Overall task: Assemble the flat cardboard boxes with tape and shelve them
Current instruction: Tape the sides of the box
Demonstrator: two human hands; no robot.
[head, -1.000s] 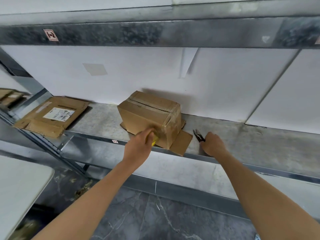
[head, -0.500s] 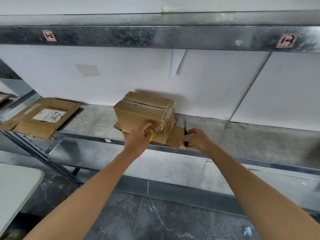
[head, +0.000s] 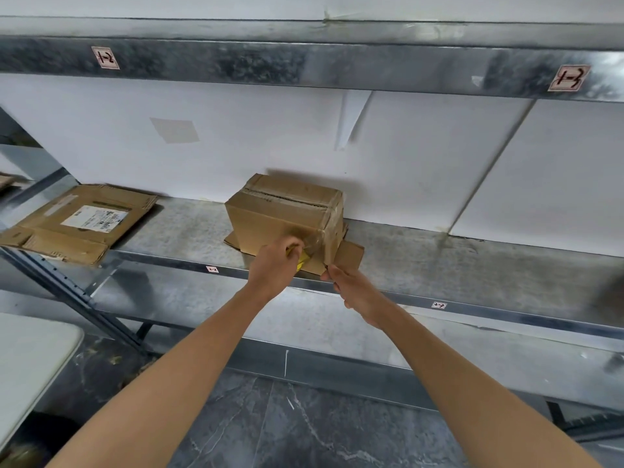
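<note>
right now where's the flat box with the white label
In the head view, the flat box lies at the far left of the metal shelf, label up, well left of the taped-up box and apart from it.

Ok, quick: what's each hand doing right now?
Left hand: grips a yellow tape roll at the box.
Right hand: grips a dark tool, mostly hidden.

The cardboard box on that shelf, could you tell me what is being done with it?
A person is taping the cardboard box on the metal shelf. The left hand holds a yellow tape roll against its front corner, where clear tape runs up the edge. The right hand grips a dark tool, mostly hidden, just beside that tape. A flattened box lies further left.
</note>
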